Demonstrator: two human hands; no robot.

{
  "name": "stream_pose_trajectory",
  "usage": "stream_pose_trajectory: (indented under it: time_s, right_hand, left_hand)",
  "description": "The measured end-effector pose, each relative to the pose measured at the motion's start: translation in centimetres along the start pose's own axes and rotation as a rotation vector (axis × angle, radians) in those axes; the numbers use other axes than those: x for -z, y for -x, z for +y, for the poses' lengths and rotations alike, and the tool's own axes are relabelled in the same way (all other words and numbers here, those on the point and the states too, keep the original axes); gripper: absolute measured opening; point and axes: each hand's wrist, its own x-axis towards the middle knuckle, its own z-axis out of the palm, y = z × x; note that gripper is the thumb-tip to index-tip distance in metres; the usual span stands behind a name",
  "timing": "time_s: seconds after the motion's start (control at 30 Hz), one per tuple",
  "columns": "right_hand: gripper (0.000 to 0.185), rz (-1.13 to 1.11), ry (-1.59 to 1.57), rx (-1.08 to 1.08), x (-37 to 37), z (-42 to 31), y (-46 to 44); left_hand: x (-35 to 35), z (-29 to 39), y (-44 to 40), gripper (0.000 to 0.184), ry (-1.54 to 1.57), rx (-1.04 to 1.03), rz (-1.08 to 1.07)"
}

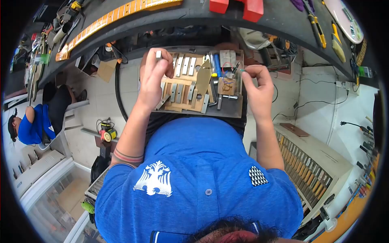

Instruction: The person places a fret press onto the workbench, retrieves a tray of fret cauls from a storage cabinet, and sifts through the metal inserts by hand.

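Observation:
An open drawer (233,106) is pulled out in front of my body. At its left side, my left hand (153,79) is raised with its fingers curled round a small metal block (159,54). Several similar metal bars (179,92) lie in a slotted wooden holder (187,106) below and right of that hand. Beyond the drawer's right edge is my right hand (259,83), thumb and forefinger pinched on a thin piece with a green tip (242,70); the rest of it is hard to make out. A brownish flat plate (203,76) leans over the holder.
Blue-handled tools (217,65) and a small wooden block (226,86) share the drawer. Above it runs the dark bench (194,20), bearing a guitar neck (117,18), red supports (253,9) and pliers (317,30). A tool cabinet (324,158) stands right; another person (38,121) is far left.

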Motion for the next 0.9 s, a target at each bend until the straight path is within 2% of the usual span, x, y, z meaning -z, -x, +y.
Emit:
stream_pose_trajectory:
  time_s: [0.17, 0.27, 0.33, 0.43, 0.5, 0.57, 0.67, 0.73, 0.9]
  right_hand:
    - [0.012, -0.161, 0.187, 0.012, 1.1, 0.2, 0.7]
    - [0.013, -0.330, 0.456, 0.218, 1.7, -0.4, 1.2]
    - [0.014, -0.395, 0.474, 0.219, 1.9, -0.8, 1.7]
    - [0.013, -0.458, 0.522, 0.237, 1.9, -1.4, 2.6]
    - [0.012, -0.486, 0.558, 0.272, 1.7, -1.6, 3.0]
    - [0.013, -0.504, 0.597, 0.322, 1.3, -1.5, 3.1]
    - [0.013, -0.487, 0.612, 0.375, 0.6, -1.7, 2.9]
    - [0.012, -0.440, 0.588, 0.338, -0.3, -1.9, 2.4]
    - [0.011, -0.295, 0.659, 0.411, -5.1, -3.4, 0.2]
  left_hand:
    - [1.9, -1.4, 0.6, 0.026, 0.204, 0.117, 0.095]
    - [3.4, -1.7, 0.3, 0.026, 0.077, 0.110, 0.175]
    - [4.2, -2.1, 0.1, 0.022, 0.015, 0.080, 0.243]
    - [5.8, -2.2, 0.2, 0.022, -0.073, 0.137, 0.226]
    - [6.5, -2.6, 0.3, 0.024, -0.005, 0.168, 0.211]
    - [6.0, -2.3, 0.3, 0.025, 0.035, 0.171, 0.223]
    - [6.2, -2.3, 0.5, 0.039, 0.073, 0.185, 0.223]
    - [6.3, -2.3, 0.7, 0.048, 0.093, 0.200, 0.215]
    - [6.9, -3.1, 1.5, 0.047, 0.082, 0.219, 0.200]
